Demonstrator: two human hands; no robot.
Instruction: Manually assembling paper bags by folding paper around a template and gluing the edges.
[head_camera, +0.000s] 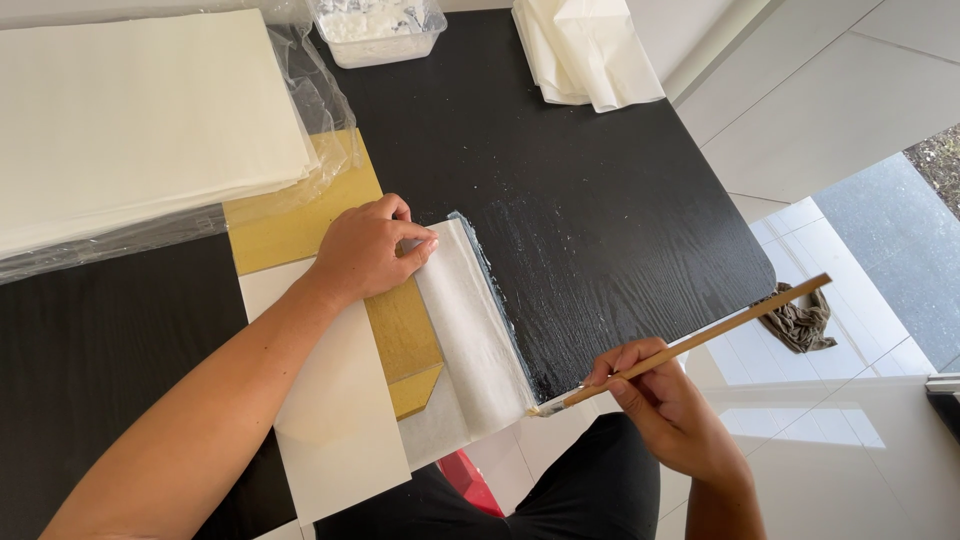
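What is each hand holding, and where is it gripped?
Right hand grips a wooden brush low on its handle. Left hand only presses the white paper strip flat.

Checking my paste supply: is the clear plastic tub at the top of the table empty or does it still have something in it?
Not empty. The clear tub holds a white substance across its bottom; how deep cannot be told, since the frame cuts off its far side.

A home craft spot (tiled floor (800, 110)), black table (600, 200) with paper stacks (140, 110).
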